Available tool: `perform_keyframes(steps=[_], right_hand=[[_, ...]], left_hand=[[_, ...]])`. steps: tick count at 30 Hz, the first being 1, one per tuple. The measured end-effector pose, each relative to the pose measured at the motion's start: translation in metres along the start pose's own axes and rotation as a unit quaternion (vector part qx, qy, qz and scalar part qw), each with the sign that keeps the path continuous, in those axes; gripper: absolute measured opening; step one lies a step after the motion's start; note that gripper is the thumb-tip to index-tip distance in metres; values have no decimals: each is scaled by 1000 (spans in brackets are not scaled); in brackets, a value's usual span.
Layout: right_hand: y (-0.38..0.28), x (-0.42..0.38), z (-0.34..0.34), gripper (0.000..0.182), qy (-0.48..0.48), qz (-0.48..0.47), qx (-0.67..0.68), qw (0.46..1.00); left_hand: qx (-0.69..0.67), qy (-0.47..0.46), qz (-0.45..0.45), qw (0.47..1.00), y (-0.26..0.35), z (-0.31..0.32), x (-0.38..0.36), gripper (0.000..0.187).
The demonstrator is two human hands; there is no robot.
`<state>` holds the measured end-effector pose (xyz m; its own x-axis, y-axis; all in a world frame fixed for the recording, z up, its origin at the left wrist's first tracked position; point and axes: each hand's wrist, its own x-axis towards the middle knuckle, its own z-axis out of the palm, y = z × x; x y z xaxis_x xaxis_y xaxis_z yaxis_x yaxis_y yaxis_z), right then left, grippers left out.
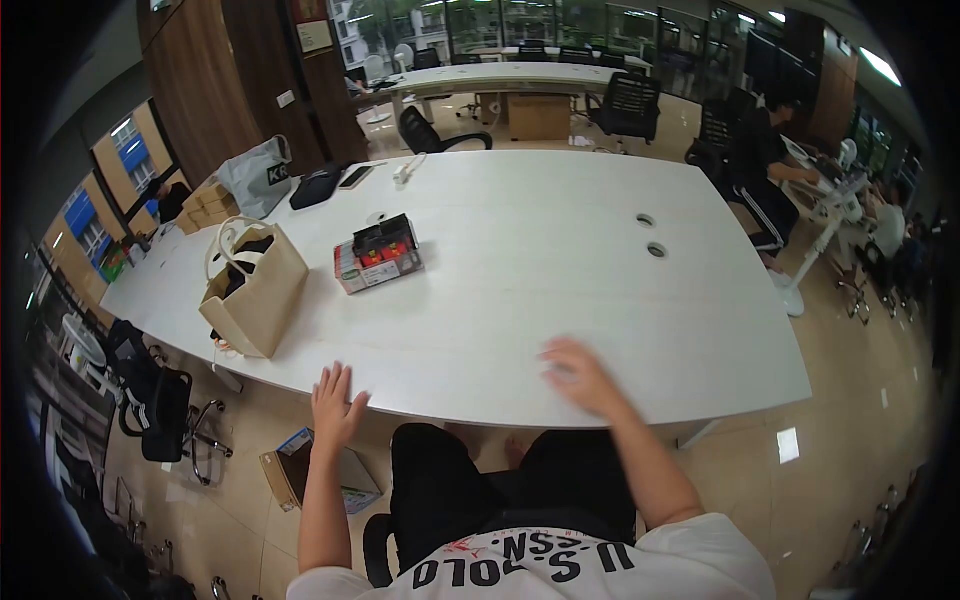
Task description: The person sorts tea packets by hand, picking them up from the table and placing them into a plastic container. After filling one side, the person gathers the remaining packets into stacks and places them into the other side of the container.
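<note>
My left hand (338, 404) rests at the near edge of the white table (500, 300), fingers spread and nothing in it. Over the table, further right, my right hand (580, 376) is blurred by motion; a small greyish patch shows by its fingers, too smeared to make out. Beyond my left hand, a box of small red and black packages (380, 268) has a black item (384, 236) on top. A cream tote bag (262, 300) with dark contents stands to its left, near the table edge.
At the back left are a grey bag (256, 180), a black pouch (316, 187), a phone (355, 177) and small brown boxes (208, 207). A white plug (404, 172) lies nearby. An open carton (350, 480) is on the floor. A person (760, 160) sits at the right.
</note>
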<state>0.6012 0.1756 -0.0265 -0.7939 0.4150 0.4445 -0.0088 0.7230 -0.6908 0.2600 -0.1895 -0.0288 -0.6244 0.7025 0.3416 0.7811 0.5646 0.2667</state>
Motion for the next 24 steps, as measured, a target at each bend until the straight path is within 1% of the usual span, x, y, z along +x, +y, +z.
perform_keyframes(steps=[1,2,3,4,5,6,7,9,10,12,13,14,16,17,18,19,20,21,22,23,24], right_hand=[[25,-29,-39,35,50,23,-138,989],[64,-62,-78,39,95,49,-216,970],[108,-125,-151,42,191,159,-358,900],[103,-145,-195,58,154,325,-383,851],[118,-170,-221,79,174,427,-447,767],[121,-181,-243,85,180,470,-449,739],[120,-182,-259,92,186,511,-449,709],[128,-163,-266,93,186,530,-444,698],[136,-150,-265,94,186,541,-441,692],[166,-108,-243,96,167,533,-457,692],[155,-72,-211,97,163,511,-442,719],[155,-32,-171,98,157,469,-425,758],[134,54,-56,99,134,361,-363,848],[109,91,8,99,99,284,-325,896],[64,122,69,99,23,203,-283,937],[14,139,135,101,-19,150,-185,971],[-22,145,206,102,-86,64,-134,985],[-73,139,261,104,-186,-22,-103,977],[-135,117,297,91,-253,-92,-46,962],[-200,122,296,70,-405,-344,-3,847],[-225,85,336,53,-437,-316,237,808]], left_hand=[[-13,5,-11,1000,3,-10,-17,69],[-27,11,-23,999,1,-16,-33,70],[-19,25,-67,997,-23,-5,-57,74],[-7,42,-117,992,-50,1,-81,78],[-15,33,-190,981,-61,4,-98,82],[-22,24,-263,964,-70,7,-111,86],[-11,16,-274,962,-81,9,-122,87],[13,2,-295,955,-101,10,-140,90],[3,7,-296,955,-102,8,-146,86],[-16,8,-292,956,-104,6,-153,85],[-25,10,-291,956,-104,5,-157,84],[-29,5,-291,956,-103,6,-160,83],[-37,-4,-289,957,-99,8,-163,82],[-45,-14,-286,957,-95,6,-164,81],[-51,-25,-283,957,-89,4,-165,80],[-58,-37,-280,958,-81,1,-167,78],[-72,-17,-272,960,-67,-6,-171,69],[-81,-15,-257,963,-72,-6,-178,63],[-91,-14,-242,966,-82,-4,-191,58],[-101,-13,-229,968,-93,-3,-207,53],[-209,-5,-242,948,-105,-7,-223,38]])
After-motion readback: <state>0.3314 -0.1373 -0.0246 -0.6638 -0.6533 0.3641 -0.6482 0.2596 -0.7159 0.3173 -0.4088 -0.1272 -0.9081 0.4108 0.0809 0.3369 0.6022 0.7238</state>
